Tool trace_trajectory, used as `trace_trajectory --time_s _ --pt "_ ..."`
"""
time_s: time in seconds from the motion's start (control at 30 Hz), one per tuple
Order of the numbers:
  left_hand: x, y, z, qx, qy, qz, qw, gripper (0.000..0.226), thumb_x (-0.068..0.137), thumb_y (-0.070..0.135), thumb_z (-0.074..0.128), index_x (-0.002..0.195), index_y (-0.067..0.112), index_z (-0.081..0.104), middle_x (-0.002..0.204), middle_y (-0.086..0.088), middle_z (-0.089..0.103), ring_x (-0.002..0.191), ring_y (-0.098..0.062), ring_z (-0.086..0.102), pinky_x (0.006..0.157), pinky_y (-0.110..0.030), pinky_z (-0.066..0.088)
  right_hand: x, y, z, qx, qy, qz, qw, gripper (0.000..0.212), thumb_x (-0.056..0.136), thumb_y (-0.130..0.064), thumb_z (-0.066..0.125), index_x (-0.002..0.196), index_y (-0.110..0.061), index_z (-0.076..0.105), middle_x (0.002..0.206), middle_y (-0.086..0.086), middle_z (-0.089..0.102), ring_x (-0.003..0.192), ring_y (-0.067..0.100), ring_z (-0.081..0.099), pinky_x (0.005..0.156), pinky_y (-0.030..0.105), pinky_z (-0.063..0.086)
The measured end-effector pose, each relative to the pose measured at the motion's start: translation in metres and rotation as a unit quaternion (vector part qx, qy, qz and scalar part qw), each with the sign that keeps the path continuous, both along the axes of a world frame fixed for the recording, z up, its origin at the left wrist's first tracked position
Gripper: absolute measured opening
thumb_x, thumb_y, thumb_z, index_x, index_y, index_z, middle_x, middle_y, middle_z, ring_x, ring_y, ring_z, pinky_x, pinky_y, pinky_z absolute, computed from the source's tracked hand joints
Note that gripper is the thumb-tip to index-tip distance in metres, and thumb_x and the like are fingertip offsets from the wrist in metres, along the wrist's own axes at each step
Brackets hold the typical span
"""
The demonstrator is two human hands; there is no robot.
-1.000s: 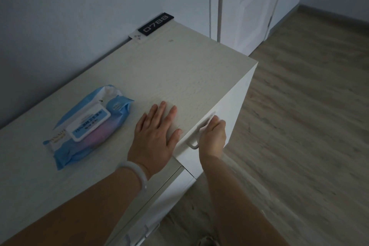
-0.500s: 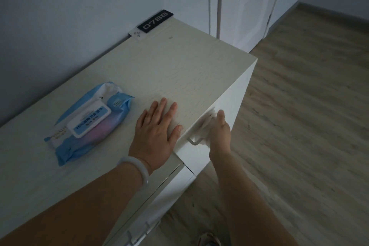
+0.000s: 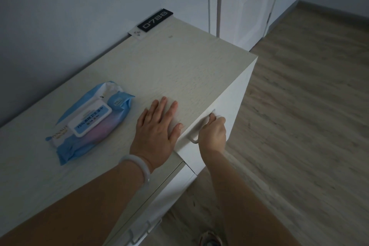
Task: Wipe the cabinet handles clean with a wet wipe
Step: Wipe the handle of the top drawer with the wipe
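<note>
A pale bar handle (image 3: 196,132) runs along the cabinet (image 3: 235,94) front, just under its top edge. A white wet wipe (image 3: 216,116) is bunched against the handle's far end.

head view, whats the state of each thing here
wipe pack: lid shut, flat on the cabinet top
left hand: open, palm flat on the top
right hand: curled round the handle with a wet wipe
top drawer: closed
door: shut

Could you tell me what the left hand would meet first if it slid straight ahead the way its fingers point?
Nothing nearby, it seems: the left hand lies flat on the cabinet top, with bare surface ahead toward the far edge.
</note>
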State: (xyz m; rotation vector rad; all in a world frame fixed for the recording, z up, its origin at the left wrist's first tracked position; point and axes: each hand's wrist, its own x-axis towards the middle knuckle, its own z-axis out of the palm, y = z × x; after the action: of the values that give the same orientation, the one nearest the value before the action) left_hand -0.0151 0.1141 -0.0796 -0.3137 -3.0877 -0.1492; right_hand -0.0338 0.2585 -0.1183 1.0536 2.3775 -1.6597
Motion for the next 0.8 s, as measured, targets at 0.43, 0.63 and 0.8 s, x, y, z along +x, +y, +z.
trace_trajectory --time_s 0.43,0.63,0.8 --pt "0.000 -0.001 -0.001 0.004 -0.006 -0.001 1.000 0.065 0.097 0.057 0.011 0.157 0.032 0.009 0.165 0.002 0.006 0.152 -0.017 0.001 0.123 -0.041 0.006 -0.015 0.014 0.001 -0.039 0.031 -0.007 0.999 0.033 0.105 -0.037 0.025 0.094 -0.012 0.044 0.109 0.010 0.063 0.081 0.021 0.052 0.073 0.029 0.033" --pt "0.000 0.001 0.001 0.008 -0.011 0.003 1.000 0.066 0.095 0.058 0.010 0.156 0.033 0.009 0.165 0.002 0.005 0.152 -0.017 0.001 0.123 -0.042 0.007 0.025 -0.012 -0.002 -0.061 0.001 0.028 0.998 0.017 0.104 -0.022 0.026 0.095 -0.015 0.039 0.094 -0.001 0.054 0.074 0.014 0.050 0.060 0.026 0.033" --pt "0.000 0.001 0.000 0.003 -0.008 0.000 1.000 0.065 0.097 0.057 0.010 0.157 0.032 0.008 0.165 0.002 0.005 0.152 -0.017 0.000 0.123 -0.042 0.007 -0.009 0.015 0.004 -0.035 0.047 0.003 0.998 0.040 0.105 -0.039 0.023 0.100 -0.006 0.045 0.097 0.008 0.056 0.088 0.024 0.052 0.073 0.031 0.035"
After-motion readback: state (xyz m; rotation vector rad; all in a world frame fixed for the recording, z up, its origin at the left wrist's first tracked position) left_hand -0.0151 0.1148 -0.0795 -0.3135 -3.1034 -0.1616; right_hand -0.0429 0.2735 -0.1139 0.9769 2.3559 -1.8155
